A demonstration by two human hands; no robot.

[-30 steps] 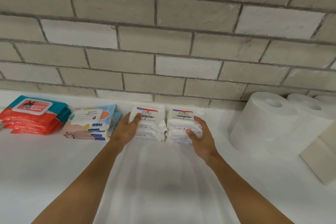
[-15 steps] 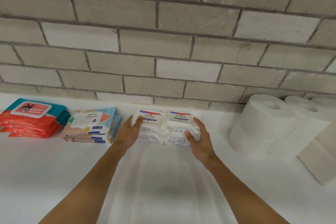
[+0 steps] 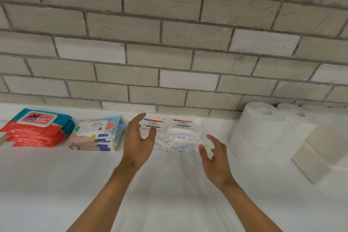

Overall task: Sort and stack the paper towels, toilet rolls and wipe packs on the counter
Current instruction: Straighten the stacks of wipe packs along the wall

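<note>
1. Head view, hands: your left hand (image 3: 139, 142) is up in front of the wipe packs with its fingers spread and relaxed, gripping nothing. Your right hand (image 3: 215, 157) is lower and further right, with its fingers loosely bent and also empty.
2. Head view, Dove packs: two white stacks stand side by side, touching, against the foot of the brick wall (image 3: 169, 43). Your left hand covers the near left part of the left Dove stack (image 3: 157, 123). You cannot tell from here whether it touches the stack. The right Dove stack (image 3: 183, 134) is in plain sight, and your right fingertips (image 3: 200, 149) sit at its near right corner. Contact there is also unclear.
3. Head view, other wipes: the Stalove stack (image 3: 96, 133) lies just to the left of your left hand, with its packs fanned slightly. The red stack (image 3: 35, 131) lies beside it at the far left, topped by a pack with a teal edge and a white lid.
4. Head view, rolls: upright toilet rolls (image 3: 258, 130) stand against the wall on the right, near the Dove stacks but apart from them, with their core holes facing up.
5. Head view, right edge: two white blocks (image 3: 312, 164) lean against the rolls' near side.
6. Head view, surface: everything rests on the white tabletop (image 3: 56, 184).
</note>
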